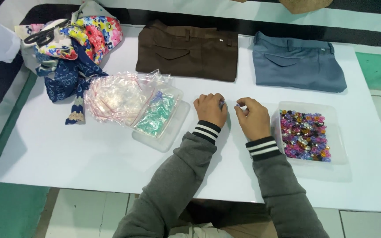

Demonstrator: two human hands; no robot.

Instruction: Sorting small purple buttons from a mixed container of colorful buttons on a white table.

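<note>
Two hands rest side by side on the white bench (89, 154), and we see them close together but not touching. Our left hand (211, 109) is curled into a loose fist, fingertips pinched on something small and bluish at its right edge; it is too small for us to name, and we cannot tell its long axis or which way it points. Our right hand (253, 118) is also curled, thumb and forefinger pinched toward the left hand, with a tiny pale bit at the tips; whether it truly grips anything we cannot tell.

Just right of the right hand stands a clear tub (336, 132) full of mixed beads (305, 134), its long axis running away from us. Left of the left hand lies a second clear tray (164, 140), tilted, holding small bags of green pieces (156, 115), with a heap of empty clear bags (111, 97) beyond it. Farther left sits a pile of flowered cloth (73, 48) with scissors (45, 36) on top. Beyond the hands lie folded brown trousers (186, 50) and folded blue trousers (298, 61).
</note>
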